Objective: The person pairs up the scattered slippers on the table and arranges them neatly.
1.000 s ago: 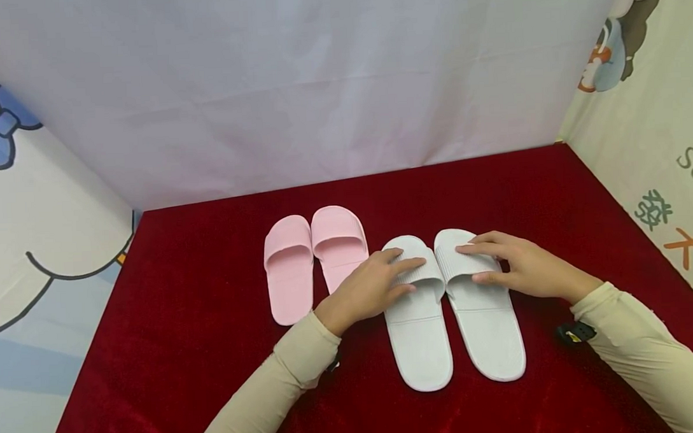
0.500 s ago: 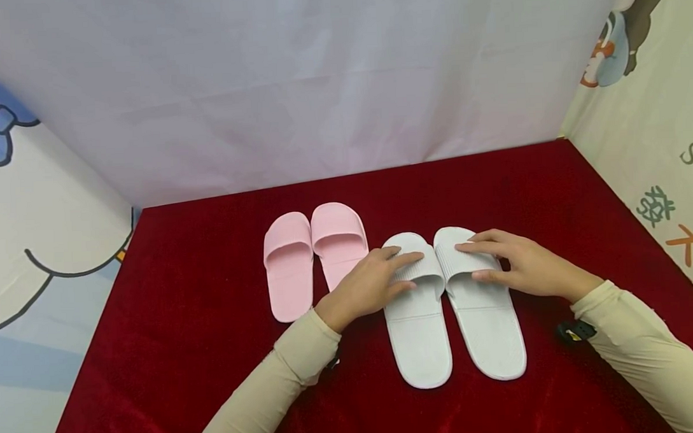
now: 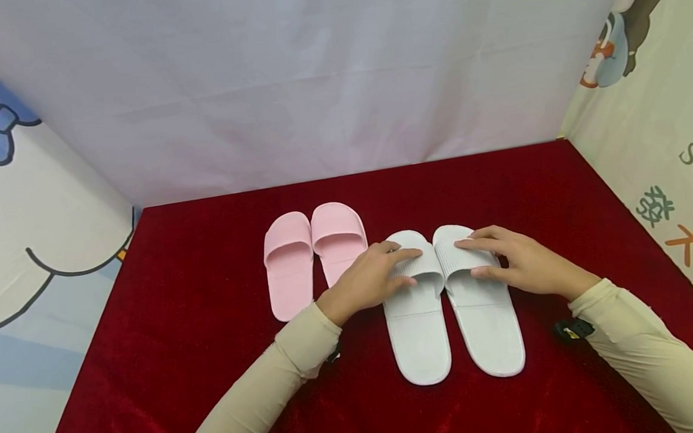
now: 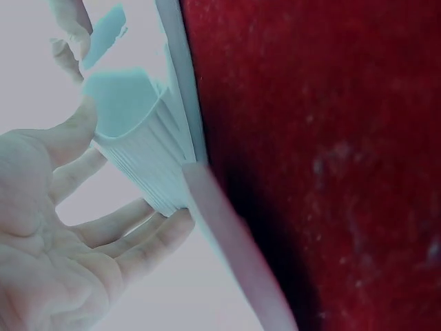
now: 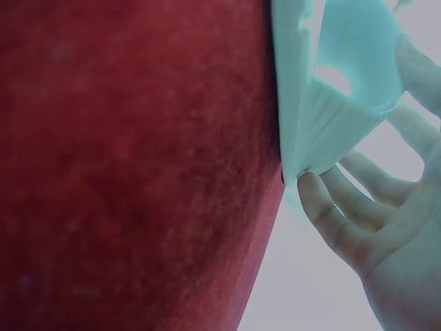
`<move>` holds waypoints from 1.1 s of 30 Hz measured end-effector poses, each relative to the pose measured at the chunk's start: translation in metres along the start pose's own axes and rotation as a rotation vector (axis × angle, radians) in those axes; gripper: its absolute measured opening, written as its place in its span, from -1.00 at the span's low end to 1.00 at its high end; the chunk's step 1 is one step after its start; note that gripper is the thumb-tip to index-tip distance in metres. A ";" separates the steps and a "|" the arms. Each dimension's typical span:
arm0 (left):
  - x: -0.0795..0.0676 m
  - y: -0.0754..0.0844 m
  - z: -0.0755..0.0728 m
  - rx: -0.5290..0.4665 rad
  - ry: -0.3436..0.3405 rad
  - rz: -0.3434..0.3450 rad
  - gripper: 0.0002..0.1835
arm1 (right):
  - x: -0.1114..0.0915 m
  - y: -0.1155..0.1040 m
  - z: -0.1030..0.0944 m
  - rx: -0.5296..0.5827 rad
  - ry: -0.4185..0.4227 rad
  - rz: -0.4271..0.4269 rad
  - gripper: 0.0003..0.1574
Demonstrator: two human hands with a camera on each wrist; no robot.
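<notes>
Two white slide slippers lie side by side, toes pointing away, their inner edges touching near the straps. My left hand (image 3: 367, 279) holds the left white slipper (image 3: 418, 348) across its ribbed strap, thumb at the opening and fingers over the top. In the left wrist view that thumb meets the edge of the strap (image 4: 141, 155), with the other fingertips along its far side. Likewise, my right hand (image 3: 522, 261) holds the right white slipper (image 3: 491, 339) by its strap. The right wrist view has the fingertips (image 5: 308, 183) against that strap's outer base.
Left of the white pair and slightly farther back lies a pair of pink slippers (image 3: 289, 282); my left hand and wrist partly cover the right one. Red velvet cloth (image 3: 184, 337) lies under everything. A pale curtain (image 3: 319, 103) stands behind, with printed cloths at both sides.
Both white slippers have shifted slightly away from me, and both hands with them. The pink pair keeps its place; the head view has tilted a little.
</notes>
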State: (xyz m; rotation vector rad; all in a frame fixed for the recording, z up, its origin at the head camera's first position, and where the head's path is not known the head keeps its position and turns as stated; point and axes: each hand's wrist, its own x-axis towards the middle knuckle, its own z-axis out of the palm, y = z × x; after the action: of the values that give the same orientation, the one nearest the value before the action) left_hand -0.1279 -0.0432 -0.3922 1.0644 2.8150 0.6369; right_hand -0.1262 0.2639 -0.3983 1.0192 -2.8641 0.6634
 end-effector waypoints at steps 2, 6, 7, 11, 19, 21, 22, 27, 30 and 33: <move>0.002 -0.001 -0.002 -0.005 0.000 -0.002 -0.45 | 0.002 -0.001 -0.001 0.005 0.002 0.000 -0.37; 0.005 -0.004 -0.005 -0.008 -0.001 -0.011 -0.43 | 0.006 -0.001 -0.004 0.016 0.000 0.001 -0.37; 0.006 -0.005 -0.005 -0.009 -0.003 -0.013 -0.43 | 0.007 0.000 -0.004 0.019 0.000 0.004 -0.36; 0.011 -0.008 -0.008 -0.011 -0.005 -0.011 -0.41 | 0.012 0.002 -0.005 0.023 0.000 0.004 -0.36; 0.019 -0.013 -0.014 -0.035 -0.021 -0.042 -0.38 | 0.019 0.009 -0.004 0.017 0.016 -0.014 -0.36; 0.021 -0.014 -0.015 -0.041 -0.030 -0.049 -0.37 | 0.020 0.011 -0.004 0.019 0.016 -0.014 -0.36; 0.022 -0.015 -0.016 -0.043 -0.033 -0.052 -0.36 | 0.021 0.011 -0.004 0.020 0.017 -0.015 -0.36; 0.027 -0.017 -0.019 -0.031 -0.044 -0.077 -0.33 | 0.027 0.013 -0.006 0.020 0.018 -0.020 -0.36; 0.031 -0.020 -0.020 -0.021 -0.047 -0.085 -0.32 | 0.032 0.014 -0.007 0.021 0.018 -0.019 -0.36; 0.035 -0.023 -0.022 -0.016 -0.048 -0.085 -0.31 | 0.036 0.016 -0.009 0.024 0.019 -0.014 -0.36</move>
State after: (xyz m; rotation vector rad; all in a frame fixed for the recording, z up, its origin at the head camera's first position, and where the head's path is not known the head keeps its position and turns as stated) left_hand -0.1729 -0.0442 -0.3788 0.9384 2.7921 0.6168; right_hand -0.1648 0.2568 -0.3905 1.0296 -2.8372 0.7046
